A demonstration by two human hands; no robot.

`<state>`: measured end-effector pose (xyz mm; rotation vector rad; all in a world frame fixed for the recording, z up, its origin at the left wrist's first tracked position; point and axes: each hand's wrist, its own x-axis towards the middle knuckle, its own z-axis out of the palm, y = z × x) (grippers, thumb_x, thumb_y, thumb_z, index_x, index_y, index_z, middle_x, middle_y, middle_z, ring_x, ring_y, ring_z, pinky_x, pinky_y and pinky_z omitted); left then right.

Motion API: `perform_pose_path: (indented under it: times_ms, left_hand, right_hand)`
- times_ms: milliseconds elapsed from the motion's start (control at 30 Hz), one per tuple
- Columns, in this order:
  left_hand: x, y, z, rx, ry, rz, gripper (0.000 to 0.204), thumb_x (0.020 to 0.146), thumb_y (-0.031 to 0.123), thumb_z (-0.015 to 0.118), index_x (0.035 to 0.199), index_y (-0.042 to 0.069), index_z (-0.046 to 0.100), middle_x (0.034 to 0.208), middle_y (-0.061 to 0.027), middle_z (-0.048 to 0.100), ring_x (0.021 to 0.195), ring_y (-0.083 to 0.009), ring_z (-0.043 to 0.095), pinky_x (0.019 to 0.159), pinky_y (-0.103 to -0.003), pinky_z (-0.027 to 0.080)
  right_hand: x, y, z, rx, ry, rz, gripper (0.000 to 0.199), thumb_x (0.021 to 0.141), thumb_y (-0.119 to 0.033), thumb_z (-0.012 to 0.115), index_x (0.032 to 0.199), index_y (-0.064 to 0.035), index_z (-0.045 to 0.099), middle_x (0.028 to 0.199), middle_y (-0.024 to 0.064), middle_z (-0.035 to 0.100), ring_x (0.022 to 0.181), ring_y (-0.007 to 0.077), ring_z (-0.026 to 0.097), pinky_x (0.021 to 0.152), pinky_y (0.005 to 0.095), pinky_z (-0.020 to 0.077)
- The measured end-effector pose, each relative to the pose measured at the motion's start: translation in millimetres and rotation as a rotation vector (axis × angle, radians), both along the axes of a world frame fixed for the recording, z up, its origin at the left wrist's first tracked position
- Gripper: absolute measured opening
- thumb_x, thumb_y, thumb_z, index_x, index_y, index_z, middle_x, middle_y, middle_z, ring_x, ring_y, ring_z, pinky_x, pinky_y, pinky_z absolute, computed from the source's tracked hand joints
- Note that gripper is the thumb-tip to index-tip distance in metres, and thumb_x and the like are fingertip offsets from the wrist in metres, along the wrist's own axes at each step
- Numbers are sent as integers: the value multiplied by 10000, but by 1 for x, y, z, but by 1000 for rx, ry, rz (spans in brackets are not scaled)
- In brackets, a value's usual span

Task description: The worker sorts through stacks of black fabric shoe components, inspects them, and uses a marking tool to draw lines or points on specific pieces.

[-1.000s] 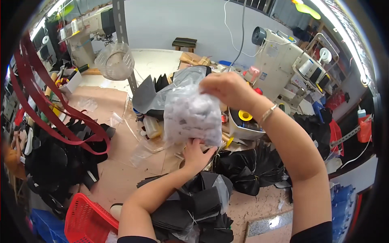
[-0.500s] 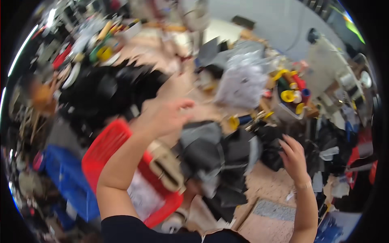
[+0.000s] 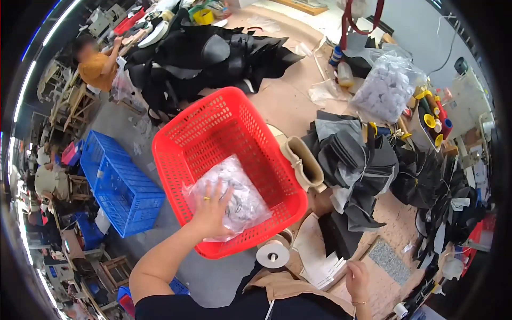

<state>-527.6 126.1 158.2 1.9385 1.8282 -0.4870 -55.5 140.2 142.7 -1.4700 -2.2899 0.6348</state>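
Clear plastic bag [image 3: 234, 194] — under left-hand fingers [image 3: 216, 196] — inside red basket [image 3: 213, 122].

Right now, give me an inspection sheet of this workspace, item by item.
Surface: tan worktable, mostly covered.
Job's things: clear plastic bag lying in the red basket.
Clutter: black material pile; grey cut pieces; bag of white pieces; tape roll; white sheets.
Hands: left hand flat on the bag, fingers spread; right hand at the table edge by the white sheets, grip unclear.
Cables: thin cord on the far wall.
Surroundings: blue crates on the floor; another person working at far left.
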Motion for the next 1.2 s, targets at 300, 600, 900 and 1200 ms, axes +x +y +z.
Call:
perform_pose_path:
  times_ms: [300,600,900,1200]
  left_hand:
    - [-18,-52,-4,50,-95,488,528,712,260,730,1114,1,506,1109,-225,544,1019,-363,574,830,-423,501]
    - [-46,-17,27,645,-333,186,72,739,88,585,716,33,544,732,-169,576,752,-339,603,621,-443,475]
    - [-52,120,172,783,-664,352,157,744,76,614,630,25,519,555,-91,520,493,-162,501,478,-308,390]
    - [25,291,217,266,-2025,1071,124,855,130,576,743,88,542,620,-23,551,577,-164,550,542,-311,468]
  right_hand:
    - [-29,-2,-8,53,122,28,200,761,54,637,943,-30,635,788,132,608,716,302,581,637,369,477]
    - [15,-62,-36,-29,35,-186,126,787,-16,635,905,-51,663,808,132,637,766,298,616,673,376,496]
    - [69,-135,-63,-92,54,-601,105,796,-61,638,881,-11,674,787,152,656,682,266,637,624,333,512]
    - [94,-197,-111,-109,37,-924,117,816,-106,620,867,-12,667,713,132,632,663,239,623,633,342,496]
